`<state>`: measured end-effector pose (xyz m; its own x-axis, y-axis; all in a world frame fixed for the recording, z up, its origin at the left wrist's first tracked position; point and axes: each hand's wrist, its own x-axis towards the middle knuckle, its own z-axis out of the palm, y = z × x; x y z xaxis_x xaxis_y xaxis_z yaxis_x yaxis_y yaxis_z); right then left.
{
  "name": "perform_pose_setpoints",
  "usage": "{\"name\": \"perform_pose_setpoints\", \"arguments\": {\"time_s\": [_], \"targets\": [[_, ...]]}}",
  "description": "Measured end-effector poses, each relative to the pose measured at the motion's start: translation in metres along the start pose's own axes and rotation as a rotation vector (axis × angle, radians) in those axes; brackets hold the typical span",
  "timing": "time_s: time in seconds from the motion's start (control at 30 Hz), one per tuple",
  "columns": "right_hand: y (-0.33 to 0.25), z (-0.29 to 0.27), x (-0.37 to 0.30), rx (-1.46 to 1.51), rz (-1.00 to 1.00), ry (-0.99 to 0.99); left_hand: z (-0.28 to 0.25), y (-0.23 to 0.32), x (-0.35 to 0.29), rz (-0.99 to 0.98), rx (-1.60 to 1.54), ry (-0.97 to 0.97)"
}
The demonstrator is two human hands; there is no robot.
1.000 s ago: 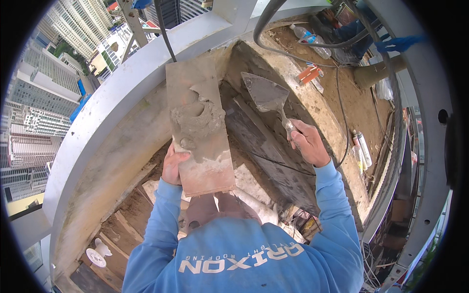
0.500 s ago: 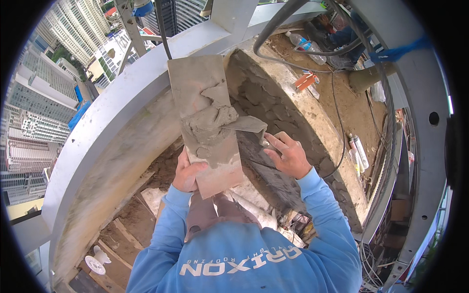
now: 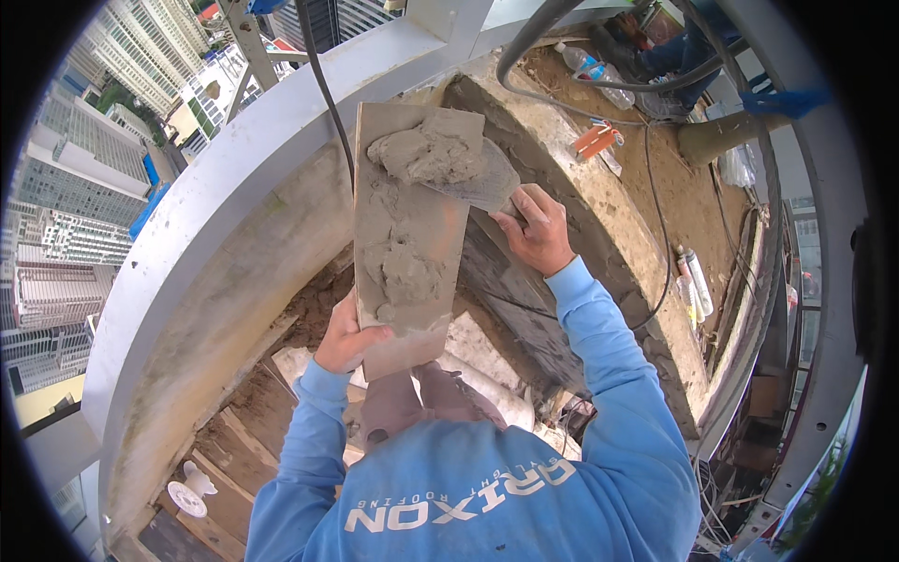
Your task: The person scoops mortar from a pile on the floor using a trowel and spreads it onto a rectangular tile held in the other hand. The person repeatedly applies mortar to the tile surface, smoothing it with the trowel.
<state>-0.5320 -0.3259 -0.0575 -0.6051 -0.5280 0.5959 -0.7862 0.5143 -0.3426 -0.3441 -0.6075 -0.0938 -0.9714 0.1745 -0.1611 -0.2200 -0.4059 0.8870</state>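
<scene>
Here's the left hand, clamped on the board at its lower left edge, thumb over the top! The right hand curls its fingers around the trowel, handle mostly hidden, blade over the board's upper right edge, and there's a thick heap of mortar covering the blade's tip.

Right of the mortar board, the right hand hides most of the handle of the trowel; the left hand has its fingertips hidden beneath the board.
</scene>
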Motion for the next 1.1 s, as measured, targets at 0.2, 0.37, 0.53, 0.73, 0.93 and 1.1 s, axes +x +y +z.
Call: {"name": "perform_pose_setpoints", "arguments": {"time_s": [0.2,0.37,0.53,0.73,0.93,1.1], "targets": [[0.032,0.041,-0.031,-0.257,0.205,0.190,-0.012,-0.059,-0.025,-0.107,-0.028,0.068],[0.050,0.101,-0.099,-0.352,0.417,0.073,-0.009,-0.086,-0.050,-0.262,-0.436,0.328],[0.059,0.156,-0.120,-0.366,0.586,-0.080,-0.025,-0.092,-0.066,-0.258,-0.459,0.419],[0.117,0.195,-0.031,-0.099,1.009,-0.234,-0.035,-0.085,-0.080,-0.229,-0.444,0.465],[0.125,0.189,-0.030,0.591,1.362,0.071,-0.035,-0.084,-0.096,-0.211,-0.505,0.456],[0.136,0.175,-0.103,0.209,1.212,-0.007,-0.033,-0.087,-0.090,-0.217,-0.476,0.427]]}}
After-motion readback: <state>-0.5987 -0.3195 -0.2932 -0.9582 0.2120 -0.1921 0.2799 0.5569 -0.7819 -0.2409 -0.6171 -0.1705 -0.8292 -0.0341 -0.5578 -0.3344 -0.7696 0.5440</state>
